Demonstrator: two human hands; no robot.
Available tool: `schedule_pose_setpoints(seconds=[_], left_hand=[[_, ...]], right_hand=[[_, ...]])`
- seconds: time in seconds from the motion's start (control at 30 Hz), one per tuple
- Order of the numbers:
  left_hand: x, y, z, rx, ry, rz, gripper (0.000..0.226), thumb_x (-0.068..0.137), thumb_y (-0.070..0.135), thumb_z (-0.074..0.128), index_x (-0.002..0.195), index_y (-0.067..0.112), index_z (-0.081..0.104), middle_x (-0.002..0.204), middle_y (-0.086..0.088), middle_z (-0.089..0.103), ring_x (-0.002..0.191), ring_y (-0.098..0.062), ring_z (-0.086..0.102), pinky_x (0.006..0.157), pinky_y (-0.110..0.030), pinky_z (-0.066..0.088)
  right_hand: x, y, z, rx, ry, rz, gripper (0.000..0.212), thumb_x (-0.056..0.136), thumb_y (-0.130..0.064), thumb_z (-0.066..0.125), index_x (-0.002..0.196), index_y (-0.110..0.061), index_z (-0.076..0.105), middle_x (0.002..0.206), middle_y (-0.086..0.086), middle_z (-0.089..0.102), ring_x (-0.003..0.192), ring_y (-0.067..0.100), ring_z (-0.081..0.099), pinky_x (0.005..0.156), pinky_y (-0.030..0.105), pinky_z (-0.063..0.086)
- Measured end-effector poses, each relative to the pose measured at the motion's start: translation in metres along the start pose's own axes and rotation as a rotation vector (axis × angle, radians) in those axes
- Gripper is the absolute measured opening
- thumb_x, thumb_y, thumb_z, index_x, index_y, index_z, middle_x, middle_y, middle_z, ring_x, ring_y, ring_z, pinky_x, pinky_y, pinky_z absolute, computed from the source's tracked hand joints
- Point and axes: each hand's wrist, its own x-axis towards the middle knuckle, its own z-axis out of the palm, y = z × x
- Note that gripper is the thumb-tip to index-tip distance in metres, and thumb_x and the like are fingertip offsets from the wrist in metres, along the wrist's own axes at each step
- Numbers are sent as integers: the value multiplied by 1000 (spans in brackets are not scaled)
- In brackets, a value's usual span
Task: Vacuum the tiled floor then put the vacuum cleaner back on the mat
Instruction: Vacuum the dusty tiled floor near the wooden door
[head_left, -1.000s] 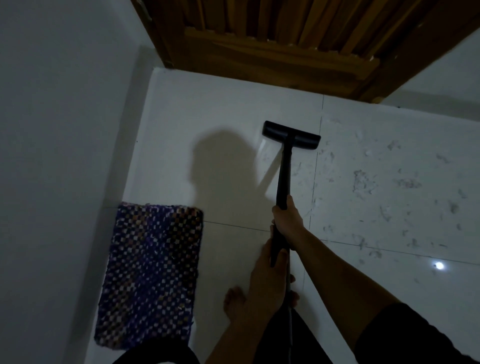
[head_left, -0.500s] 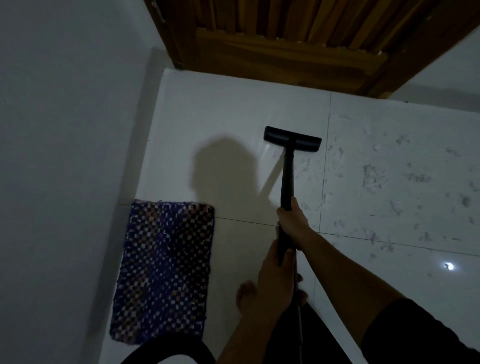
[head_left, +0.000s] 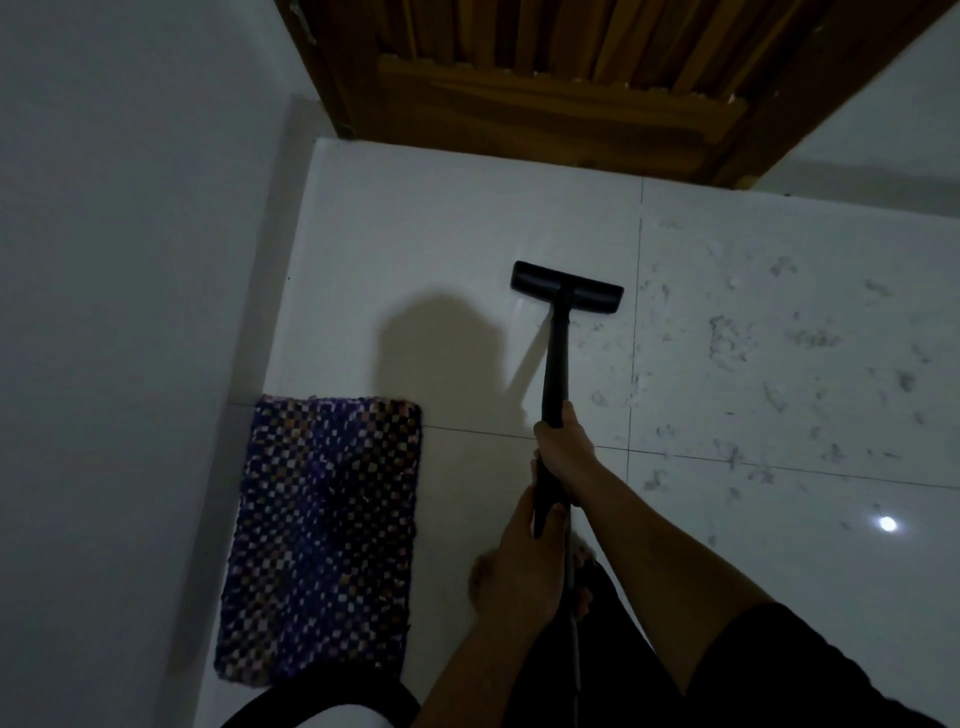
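I hold a black vacuum cleaner wand (head_left: 554, 364) with both hands. Its flat black floor head (head_left: 566, 287) rests on the white tiled floor (head_left: 441, 218), just left of a grout line. My right hand (head_left: 565, 451) grips the wand higher up, and my left hand (head_left: 524, 561) grips it lower, nearer my body. Grey dust and lint (head_left: 727, 340) are scattered over the tiles to the right of the head. A purple checkered mat (head_left: 322, 535) lies on the floor at the left, apart from the vacuum.
A grey wall (head_left: 130, 312) runs along the left, close to the mat. A wooden slatted door (head_left: 545, 88) stands at the far edge of the floor. My bare foot (head_left: 480, 577) is on the tile under my left hand. A light glare (head_left: 887, 524) shows at the right.
The floor head has slid a little to the left, away from the grout line. My view has shifted, so the mat sits further right in the frame. Both hands keep their grip.
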Motion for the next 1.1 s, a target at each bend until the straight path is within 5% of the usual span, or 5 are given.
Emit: schedule_pose_setpoints(seconds=[0.17,0.3,0.47,0.6,1.1], left_hand=[[-5,-11,16,51,65,-35,21,97,37,43,113,50,48,86,-5,69,75,-23,67,78,-50,57],[-5,-25,34,76,116,-63,45,81,63,49,124,51,48,107,-10,69,94,-30,68,88,-55,53],[-23,-27,56,20,46,-29,35,100,28,42,135,26,46,102,-9,68,85,-22,68,73,-33,56],[-38,-30,72,-61,-13,-11,35,102,22,39,136,25,46,68,-6,57,40,-8,52,35,-19,43],[-66,-58,60,-92,43,-61,28,101,24,41,127,29,49,74,-9,59,50,-16,52,40,-25,44]], right_hand=[[-4,13,-10,-8,-33,1,66,97,-15,41,153,-31,9,94,15,55,55,17,51,45,25,41],[-6,21,-24,-16,-49,5,66,98,-17,42,153,-30,8,101,16,57,57,17,51,48,25,43],[-18,40,-46,-18,-57,11,66,98,-19,42,153,-30,8,116,21,60,58,16,52,48,24,41],[-23,51,-63,6,-45,9,66,98,-18,42,153,-31,9,101,15,55,58,16,52,48,24,42],[-60,74,-49,30,-76,10,67,98,-15,41,153,-31,7,102,11,55,58,14,50,45,21,39]])
